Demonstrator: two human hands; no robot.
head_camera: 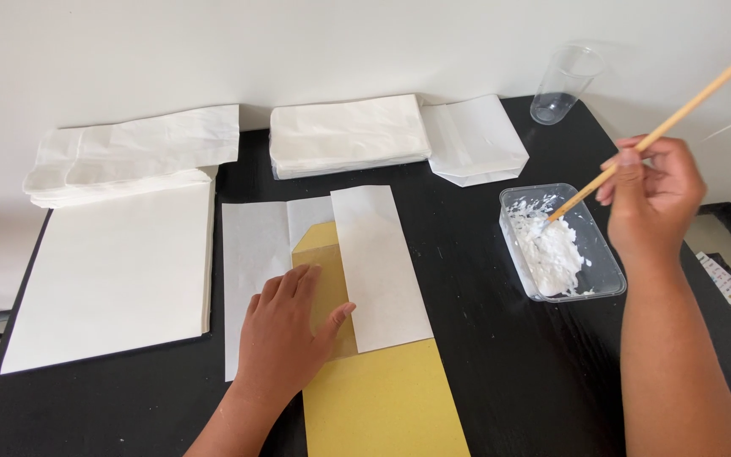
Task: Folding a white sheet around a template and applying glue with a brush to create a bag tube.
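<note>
Right hand (pixel 649 199) pinches a thin wooden stick (pixel 653 135), tip in the clear plastic tray of white paste (pixel 562 245); the folded white paper sheet (pixel 378 267) lies leftward, under the flat, spread left hand (pixel 285 338).

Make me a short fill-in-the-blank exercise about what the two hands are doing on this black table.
1. The left hand presses flat on the white paper folded around a ____ template.
2. The right hand holds a wooden ____.
3. Its tip dips into white paste in a clear plastic ____.
4. An empty clear ____ stands near the wall.

Missing words: yellow; stick; tray; cup
</note>
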